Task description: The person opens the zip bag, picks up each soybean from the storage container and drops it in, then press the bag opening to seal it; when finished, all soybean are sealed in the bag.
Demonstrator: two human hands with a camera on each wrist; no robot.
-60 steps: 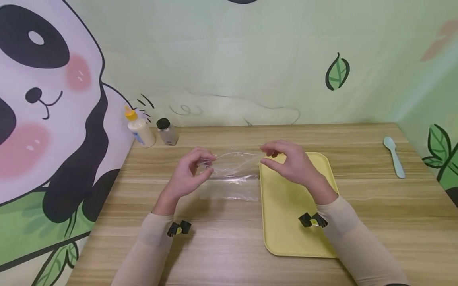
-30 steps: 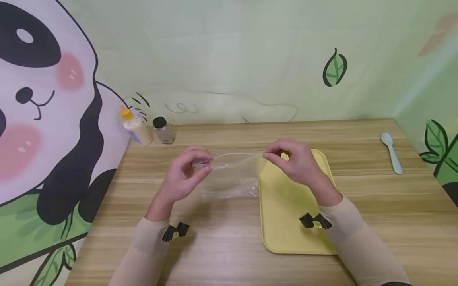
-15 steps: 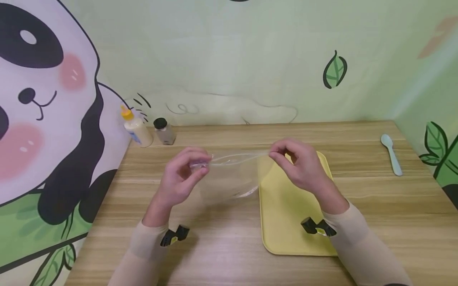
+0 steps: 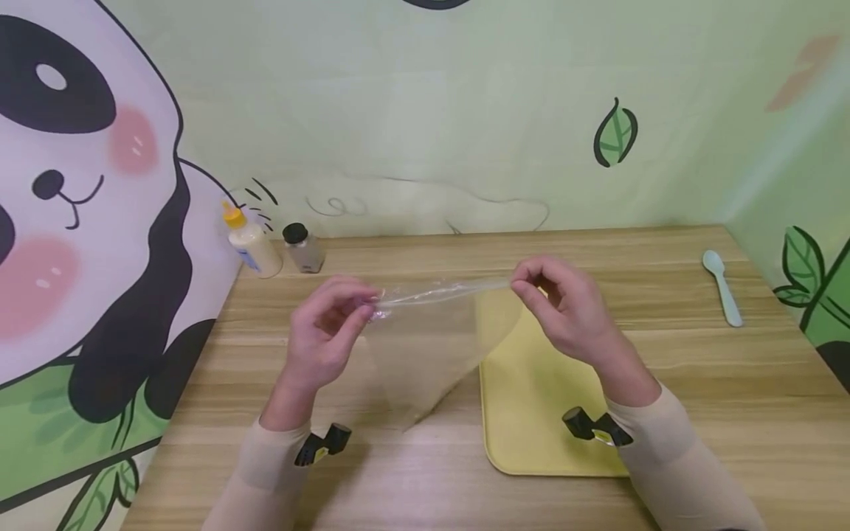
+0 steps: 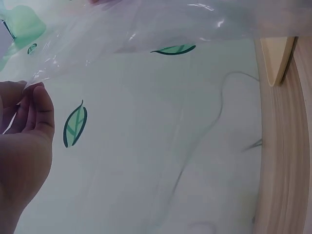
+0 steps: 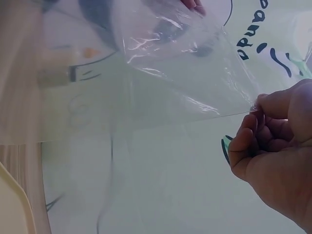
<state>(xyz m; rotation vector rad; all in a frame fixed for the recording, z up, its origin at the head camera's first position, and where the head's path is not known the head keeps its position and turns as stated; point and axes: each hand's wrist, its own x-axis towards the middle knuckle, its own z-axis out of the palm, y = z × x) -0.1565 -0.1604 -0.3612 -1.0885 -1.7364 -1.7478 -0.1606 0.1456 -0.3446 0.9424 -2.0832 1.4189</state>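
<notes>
A clear plastic zip bag [image 4: 432, 339] hangs stretched between my hands in the head view, its pale zip strip along the top and its lower corner pointing down over the table. My left hand [image 4: 328, 328] pinches the bag's left top corner, where the film is crumpled. At the opposite top corner, thumb and fingertips of my right hand [image 4: 564, 306] pinch the film, above the yellow tray [image 4: 531, 442]. Both wrist views show the bag pulled taut from the pinching fingers. The bag's mouth edges lie nearly together.
At the back left of the wooden table [image 4: 412, 487] stand a bottle with a yellow nozzle cap [image 4: 255, 251] and a small clear jar with a black lid [image 4: 304, 251]. A pale blue spoon [image 4: 724, 291] lies at the far right. A printed wall backdrop borders the table.
My hands have moved apart, right hand rightward and left hand slightly left. The right hand now pinches the bag. Its gaping mouth has drawn flat and its lower part has unfolded downward.
</notes>
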